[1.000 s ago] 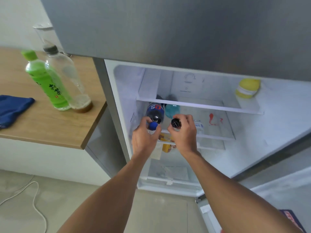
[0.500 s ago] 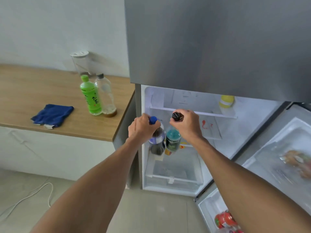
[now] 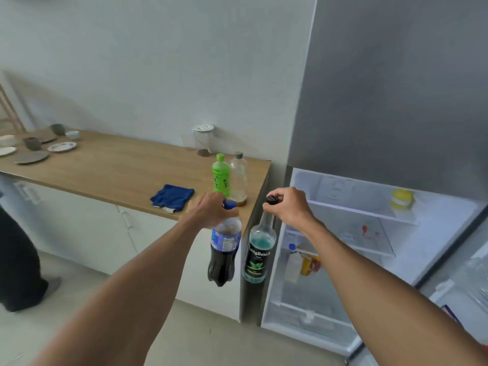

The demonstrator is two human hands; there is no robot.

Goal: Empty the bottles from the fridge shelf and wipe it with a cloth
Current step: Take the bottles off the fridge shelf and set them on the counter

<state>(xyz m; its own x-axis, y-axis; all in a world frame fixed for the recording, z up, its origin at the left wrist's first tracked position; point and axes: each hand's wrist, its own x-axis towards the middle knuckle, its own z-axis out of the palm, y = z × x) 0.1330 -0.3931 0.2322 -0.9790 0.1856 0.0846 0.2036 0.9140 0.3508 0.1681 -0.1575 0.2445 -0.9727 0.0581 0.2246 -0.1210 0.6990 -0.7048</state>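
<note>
My left hand grips the neck of a dark cola bottle with a blue cap, which hangs in the air beside the counter's end. In my right hand is a glass bottle of blue-green syrup with a black label, held by its black cap. Both bottles are outside the open fridge, to its left. The fridge shelf shows red stains. A green bottle and a clear bottle stand on the wooden counter. Next to them lies a folded blue cloth.
A yellow object sits on the upper fridge shelf. A small white bottle and a yellow packet lie lower in the fridge. Plates and cups occupy the counter's far left. A clear jar stands by the wall. A person's dark leg is at left.
Both hands have pulled the cola bottle and the syrup bottle out of the fridge and carried them left toward the counter. The view has swung left and drawn back.
</note>
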